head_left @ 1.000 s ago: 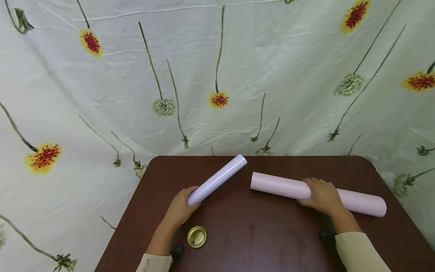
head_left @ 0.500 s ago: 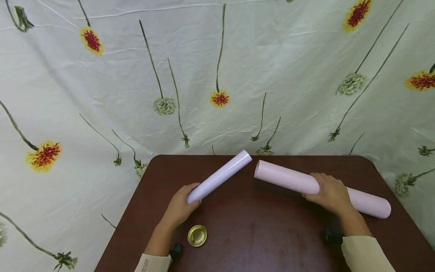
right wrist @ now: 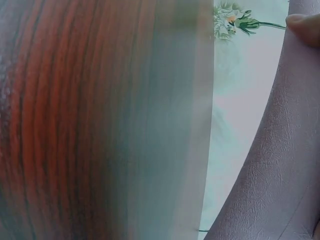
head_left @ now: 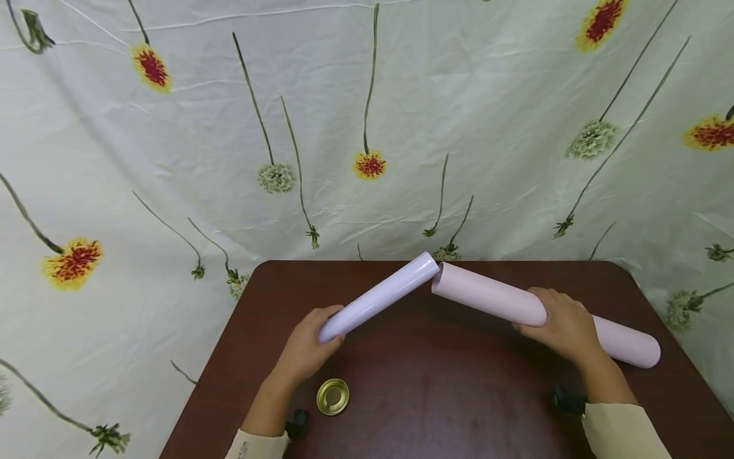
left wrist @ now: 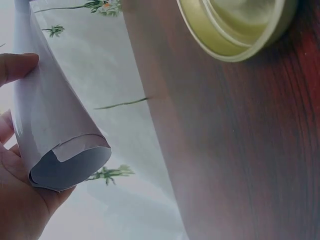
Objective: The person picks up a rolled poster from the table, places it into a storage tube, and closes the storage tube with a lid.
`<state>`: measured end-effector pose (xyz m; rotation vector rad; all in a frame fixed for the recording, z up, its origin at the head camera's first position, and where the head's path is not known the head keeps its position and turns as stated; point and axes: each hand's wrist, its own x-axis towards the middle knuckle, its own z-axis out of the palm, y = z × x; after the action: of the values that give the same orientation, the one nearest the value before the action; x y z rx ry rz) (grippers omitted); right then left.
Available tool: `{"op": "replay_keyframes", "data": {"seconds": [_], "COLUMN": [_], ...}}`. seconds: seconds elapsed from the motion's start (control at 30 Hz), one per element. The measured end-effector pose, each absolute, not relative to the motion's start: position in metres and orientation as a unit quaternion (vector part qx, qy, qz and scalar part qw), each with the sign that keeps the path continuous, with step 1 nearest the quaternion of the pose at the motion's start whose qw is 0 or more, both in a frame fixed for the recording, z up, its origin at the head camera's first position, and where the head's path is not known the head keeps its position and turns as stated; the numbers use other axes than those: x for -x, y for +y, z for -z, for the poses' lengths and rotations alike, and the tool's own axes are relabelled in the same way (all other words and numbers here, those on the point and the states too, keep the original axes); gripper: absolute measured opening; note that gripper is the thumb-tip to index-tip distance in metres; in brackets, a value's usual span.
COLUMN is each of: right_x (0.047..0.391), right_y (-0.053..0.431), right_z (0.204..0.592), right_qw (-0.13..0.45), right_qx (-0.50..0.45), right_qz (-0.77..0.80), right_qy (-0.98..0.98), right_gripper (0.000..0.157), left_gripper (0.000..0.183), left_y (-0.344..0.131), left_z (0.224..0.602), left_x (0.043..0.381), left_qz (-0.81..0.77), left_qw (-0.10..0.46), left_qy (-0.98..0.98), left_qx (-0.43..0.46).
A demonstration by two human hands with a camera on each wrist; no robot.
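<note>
My left hand (head_left: pixel 308 344) grips a glossy pale lilac paper tube (head_left: pixel 378 298) by its near end, tilted up to the right. In the left wrist view the tube (left wrist: pixel 57 115) shows its hollow end and a lapped paper edge, with the thumb laid along its side. My right hand (head_left: pixel 564 323) holds a longer, thicker pink tube (head_left: pixel 493 294) around its middle. That tube's left end is raised and shows an opening. The lilac tube's far tip meets or overlaps that opening; whether it is inside cannot be told. In the right wrist view the pink tube (right wrist: pixel 280 150) has a textured surface.
A small round gold dish (head_left: pixel 332 396) sits on the dark brown wooden table (head_left: pixel 436 395), right of the left forearm. Behind the table hangs a pale flower-printed cloth (head_left: pixel 321 127). The table's far edge lies just beyond the tubes.
The pink tube's left end has risen off the table as the right hand shifted slightly right. The lilac tube has moved up and right, so the two tube ends now meet in view.
</note>
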<state>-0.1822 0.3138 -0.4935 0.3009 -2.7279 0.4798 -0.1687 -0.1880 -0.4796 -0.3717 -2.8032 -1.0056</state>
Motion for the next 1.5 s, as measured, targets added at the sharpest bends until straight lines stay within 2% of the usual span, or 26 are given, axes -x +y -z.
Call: {"op": "replay_keyframes", "data": {"seconds": [0.83,1.5], "right_x": [0.175,0.169], "right_y": [0.309,0.308], "right_z": [0.491,0.482], "right_qw": [0.183,0.175], "right_qx": [-0.116,-0.128], "right_qz": [-0.177,-0.195], "right_qy": [-0.960,-0.956], "right_gripper": [0.070,0.072], "left_gripper": [0.054,0.055], "left_y": [-0.190,-0.196], "left_z": [0.472,0.463], "left_x": [0.166,0.163], "left_qz": [0.307,0.259], "left_qw": [0.092,0.152], "left_qy": [-0.934,-0.936], "left_qx": [0.157,0.184]}}
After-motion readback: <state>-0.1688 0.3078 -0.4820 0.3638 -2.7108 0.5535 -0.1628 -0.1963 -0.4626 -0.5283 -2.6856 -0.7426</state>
